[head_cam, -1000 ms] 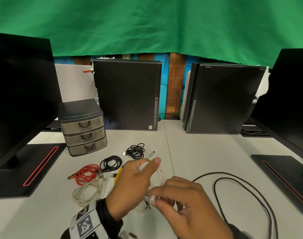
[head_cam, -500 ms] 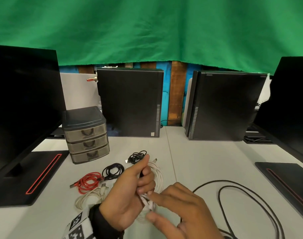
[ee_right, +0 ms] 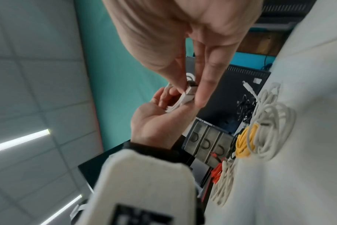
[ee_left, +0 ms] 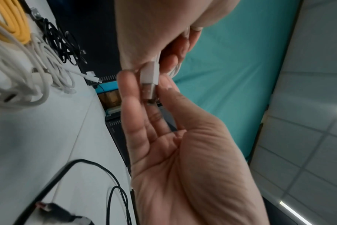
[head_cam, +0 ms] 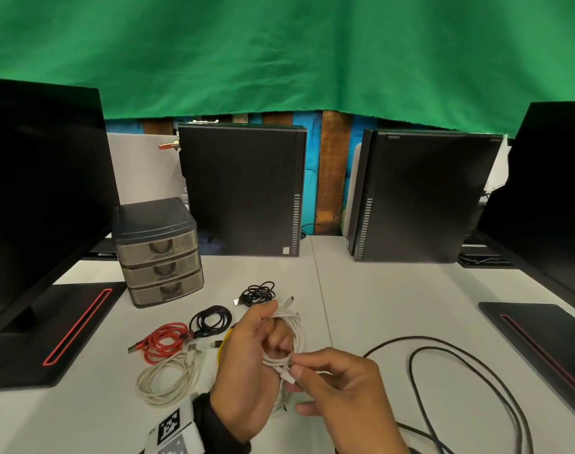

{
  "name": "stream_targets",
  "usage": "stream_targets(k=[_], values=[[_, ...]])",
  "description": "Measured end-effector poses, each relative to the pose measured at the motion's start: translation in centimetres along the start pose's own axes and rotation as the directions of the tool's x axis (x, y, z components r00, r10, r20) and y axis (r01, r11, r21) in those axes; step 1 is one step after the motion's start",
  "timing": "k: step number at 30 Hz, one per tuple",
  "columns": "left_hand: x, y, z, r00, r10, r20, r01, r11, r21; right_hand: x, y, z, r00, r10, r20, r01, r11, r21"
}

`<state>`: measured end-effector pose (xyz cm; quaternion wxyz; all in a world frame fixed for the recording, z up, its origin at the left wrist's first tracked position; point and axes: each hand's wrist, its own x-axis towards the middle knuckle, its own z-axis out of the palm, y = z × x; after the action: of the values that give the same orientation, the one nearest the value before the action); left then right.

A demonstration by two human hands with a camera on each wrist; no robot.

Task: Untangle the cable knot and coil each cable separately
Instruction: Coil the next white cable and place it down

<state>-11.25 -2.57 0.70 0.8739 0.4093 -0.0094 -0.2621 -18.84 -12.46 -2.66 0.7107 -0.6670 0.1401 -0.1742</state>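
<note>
Right above the near edge of the pale grey worktop (head_cam: 394, 306), the white round-sheathed USB cable (head_cam: 291, 329) sits wound in loops around the left hand (head_cam: 246, 371), held up off the surface. Those fingers (head_cam: 281, 342) are curled through the coil, clamped on it so the loops stay put. The right hand (head_cam: 341, 388) has the cable's white plug with the metal tip (ee_left: 149, 80) pinched between thumb and forefinger, right against the bundle.

So this looks like the tail end of coiling this one: the loops are made and only the plug end is loose. I'd guess the next move is tucking or wrapping that end through the loops so it doesn't spring open, then laying it down with the others. That needs the left hand to keep the loops tight while the right threads the plug without dragging a loop out.

Just beyond and to the left, the finished ones lie on the worktop: a cream coil (head_cam: 168, 381), a red coil (head_cam: 161, 342), a yellow one (ee_right: 244, 144) mostly hidden behind the left hand in the head view, and two small black coils (head_cam: 210, 321) (head_cam: 258, 291). To the right, a long thin black cable (head_cam: 459, 371) sprawls in big open loops, not yet coiled, so that one's probably up after this.
</note>
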Motion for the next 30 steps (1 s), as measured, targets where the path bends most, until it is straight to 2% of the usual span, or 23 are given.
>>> stream_targets(k=[5, 9, 12, 16, 20, 22, 30], values=[[1.0, -0.3, -0.9, 0.997, -0.018, 0.071, 0.005, 0.986, 0.168, 0.3, -0.3, -0.4, 0.998, 0.000, -0.059, 0.005, 0.997, 0.072], [2.4, 0.3, -2.2, 0.994, -0.010, 0.105, -0.035, 0.909, 0.415, 1.2, -0.4, -1.5, 0.996, -0.002, -0.089, 0.007, 0.998, 0.057], [3.1, 0.8, -2.7, 0.998, -0.005, 0.060, -0.028, 0.844, 0.536, 2.3, -0.6, -2.3, 0.996, 0.024, -0.091, -0.023, 1.000, 0.007], [3.9, 2.1, -3.3, 0.996, 0.060, -0.067, -0.019, 0.867, 0.498, 5.2, 0.3, -3.8, 0.987, 0.121, -0.109, -0.136, 0.980, -0.147], [3.8, 3.3, -3.5, 0.994, 0.083, -0.065, -0.043, 0.882, 0.469, 7.8, 1.8, -5.1, 0.941, 0.333, -0.062, -0.338, 0.909, -0.243], [3.8, 3.5, -3.5, 0.995, 0.079, -0.053, -0.043, 0.874, 0.484, 8.2, 1.4, -5.4, 0.918, 0.396, -0.012, -0.386, 0.887, -0.253], [3.7, 2.4, -3.3, 0.999, -0.013, 0.037, -0.008, 0.853, 0.523, 6.1, -1.8, -8.2, 0.949, 0.314, -0.019, -0.299, 0.880, -0.368]])
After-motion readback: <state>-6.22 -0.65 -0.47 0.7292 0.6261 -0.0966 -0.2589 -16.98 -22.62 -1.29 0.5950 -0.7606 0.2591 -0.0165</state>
